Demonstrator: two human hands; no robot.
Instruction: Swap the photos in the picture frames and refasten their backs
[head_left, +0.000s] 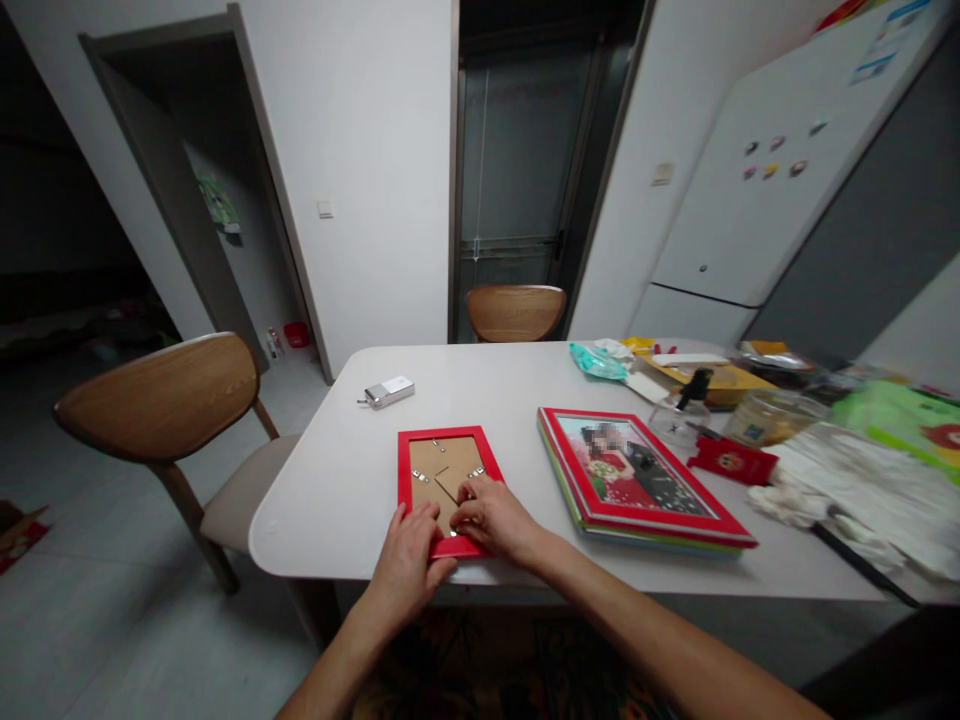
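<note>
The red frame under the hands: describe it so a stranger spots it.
On the white table, look to the near edge, where the left hand and right hand touch a small red frame. Its brown backing with metal clips faces up; the larger red frame to its right shows a picture.

My left hand [412, 555] and right hand [491, 515] touch a frame [430, 492] at the table [480, 385]'s near edge, a stack [637, 475] right of it, a box [389, 391] farther off, left. One chair [517, 312] stands past the far edge, another chair [161, 395] left; a fridge [750, 215], far right.
</note>
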